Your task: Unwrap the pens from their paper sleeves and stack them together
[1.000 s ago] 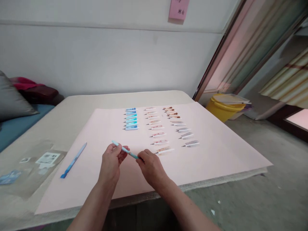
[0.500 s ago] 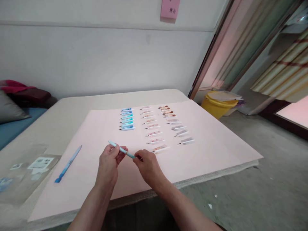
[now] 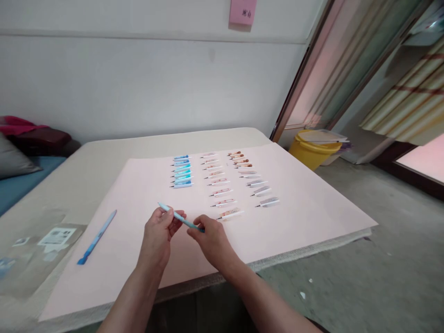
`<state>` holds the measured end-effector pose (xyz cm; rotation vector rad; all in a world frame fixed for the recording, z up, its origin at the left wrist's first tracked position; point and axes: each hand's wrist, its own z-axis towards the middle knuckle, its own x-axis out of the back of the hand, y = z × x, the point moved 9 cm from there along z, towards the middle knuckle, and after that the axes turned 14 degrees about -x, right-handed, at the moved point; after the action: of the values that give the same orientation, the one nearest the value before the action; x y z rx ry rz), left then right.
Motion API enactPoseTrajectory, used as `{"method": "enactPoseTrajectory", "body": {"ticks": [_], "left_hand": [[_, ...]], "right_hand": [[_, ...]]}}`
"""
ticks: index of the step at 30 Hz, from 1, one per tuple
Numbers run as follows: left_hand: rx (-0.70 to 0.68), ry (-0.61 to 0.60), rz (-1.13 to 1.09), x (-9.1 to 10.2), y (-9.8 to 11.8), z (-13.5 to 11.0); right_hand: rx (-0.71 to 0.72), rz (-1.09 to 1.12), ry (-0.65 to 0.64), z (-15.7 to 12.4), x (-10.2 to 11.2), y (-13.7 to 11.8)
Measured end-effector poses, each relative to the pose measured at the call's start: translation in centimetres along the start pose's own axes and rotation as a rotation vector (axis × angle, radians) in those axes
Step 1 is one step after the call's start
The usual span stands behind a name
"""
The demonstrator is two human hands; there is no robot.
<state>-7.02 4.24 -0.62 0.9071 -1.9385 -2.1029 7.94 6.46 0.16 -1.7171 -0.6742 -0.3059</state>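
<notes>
Your left hand (image 3: 157, 233) pinches the back half of a thin light-blue plastic pen (image 3: 178, 216). Your right hand (image 3: 210, 238) pinches its darker front end. The pen hangs just above the big pink paper sheet (image 3: 294, 217), near its front edge. You seem to be working at the tip. A next move needs a soft, steady pinch, because the pen is so thin.

To the left lie a long blue plastic stick (image 3: 97, 237) and a flat clear plastic bag (image 3: 45, 245) with small paper cards inside. Farther off lie three rows of short pen pieces (image 3: 218, 185). Far right stands a yellow plastic bucket (image 3: 312, 150). A flat pale sheet (image 3: 328, 137) lies across its top and hides what is inside.
</notes>
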Motion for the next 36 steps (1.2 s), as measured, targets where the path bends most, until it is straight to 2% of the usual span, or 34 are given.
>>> {"method": "enactPoseTrajectory", "body": {"ticks": [3, 19, 24, 32, 36], "left_hand": [[0.011, -0.004, 0.006, -0.2, 0.0, -0.1], [0.048, -0.024, -0.001, -0.1, -0.3, -0.2], [0.060, -0.048, -0.022, -0.2, -0.2, -0.3], [0.027, 0.051, -0.011, 0.7, -0.3, 0.1], [0.020, 0.057, -0.010, 0.8, -0.4, 0.2]], "right_hand": [[0.003, -0.056, 0.097, -0.3, 0.6, -0.1], [0.027, -0.189, 0.048, -0.5, 0.0, -0.7], [0.044, -0.298, 0.100, -0.9, 0.2, -1.3], [0.085, -0.367, 0.124, -1.3, -0.5, -1.5], [0.069, -0.361, 0.110, -1.2, -0.4, -1.3]]}}
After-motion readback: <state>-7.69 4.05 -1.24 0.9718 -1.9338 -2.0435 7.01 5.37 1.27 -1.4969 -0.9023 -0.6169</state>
